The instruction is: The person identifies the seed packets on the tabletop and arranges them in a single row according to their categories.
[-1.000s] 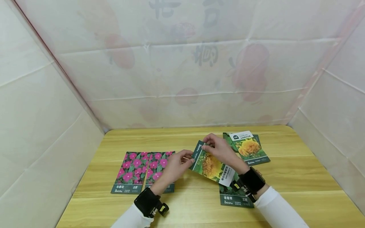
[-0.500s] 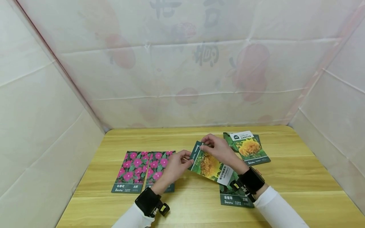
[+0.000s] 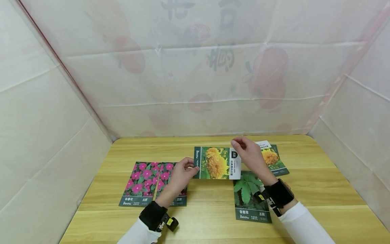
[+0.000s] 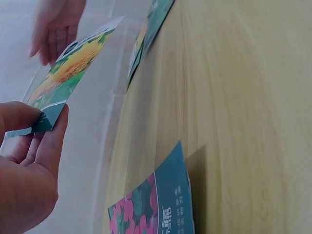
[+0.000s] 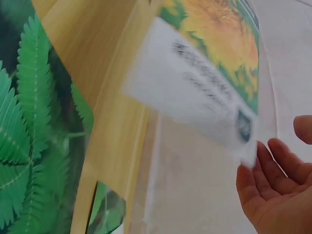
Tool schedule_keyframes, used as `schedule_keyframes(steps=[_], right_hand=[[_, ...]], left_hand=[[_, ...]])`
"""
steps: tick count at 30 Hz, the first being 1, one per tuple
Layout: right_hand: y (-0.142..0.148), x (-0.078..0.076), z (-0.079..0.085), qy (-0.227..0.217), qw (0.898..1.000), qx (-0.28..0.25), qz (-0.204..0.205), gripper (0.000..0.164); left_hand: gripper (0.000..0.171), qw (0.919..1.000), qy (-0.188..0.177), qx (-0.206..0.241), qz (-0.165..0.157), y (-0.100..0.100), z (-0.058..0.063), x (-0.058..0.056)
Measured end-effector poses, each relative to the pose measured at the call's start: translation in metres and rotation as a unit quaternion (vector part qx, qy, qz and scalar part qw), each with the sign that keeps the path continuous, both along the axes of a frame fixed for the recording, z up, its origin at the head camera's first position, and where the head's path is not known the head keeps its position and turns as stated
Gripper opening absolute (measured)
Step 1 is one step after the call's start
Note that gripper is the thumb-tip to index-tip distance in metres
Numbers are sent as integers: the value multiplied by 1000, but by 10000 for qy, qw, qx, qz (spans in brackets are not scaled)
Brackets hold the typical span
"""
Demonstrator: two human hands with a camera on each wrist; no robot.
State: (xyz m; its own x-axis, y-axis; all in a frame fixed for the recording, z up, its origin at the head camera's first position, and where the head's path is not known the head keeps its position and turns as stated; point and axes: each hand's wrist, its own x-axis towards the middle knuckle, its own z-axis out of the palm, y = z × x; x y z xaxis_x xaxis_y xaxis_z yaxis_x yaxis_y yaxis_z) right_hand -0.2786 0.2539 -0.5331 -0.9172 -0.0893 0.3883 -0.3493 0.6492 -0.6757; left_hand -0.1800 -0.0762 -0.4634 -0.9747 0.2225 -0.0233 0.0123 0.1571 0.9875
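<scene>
In the head view, the yellow flower packet (image 3: 217,163) was near the middle of the frame, above the bench (image 3: 210,211). Its long axis lay left to right, the dark end pointing left, the white end right. The left hand (image 3: 182,174) pinched the dark end.

In the left wrist view, it slanted to upper right; I judged it light, thin, easily creased, best held by the short edge.

In the right wrist view, the right hand (image 5: 280,192), lower right, gripped nothing, thumb spread from loose fingers; whether they touched, I could not tell.
</scene>
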Motion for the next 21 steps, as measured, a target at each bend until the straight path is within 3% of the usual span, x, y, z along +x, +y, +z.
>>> schedule_keyframes(steps=[8,14,17,21], right_hand=[[10,4,-2,-53,9991,-278,-331,37],[10,8,-7,-452,9974,-395,-398,38],[-13,39,37,-909,9929,-732,-226,48],[-43,77,84,-1120,9844,-1334,240,56]], left_hand=[[24,9957,-354,817,239,-3,-3,-2],[25,9878,-607,1337,513,-2,-1,-4],[26,9812,-721,1675,634,-1,2,-4],[27,9744,-756,1980,750,2,4,-4]])
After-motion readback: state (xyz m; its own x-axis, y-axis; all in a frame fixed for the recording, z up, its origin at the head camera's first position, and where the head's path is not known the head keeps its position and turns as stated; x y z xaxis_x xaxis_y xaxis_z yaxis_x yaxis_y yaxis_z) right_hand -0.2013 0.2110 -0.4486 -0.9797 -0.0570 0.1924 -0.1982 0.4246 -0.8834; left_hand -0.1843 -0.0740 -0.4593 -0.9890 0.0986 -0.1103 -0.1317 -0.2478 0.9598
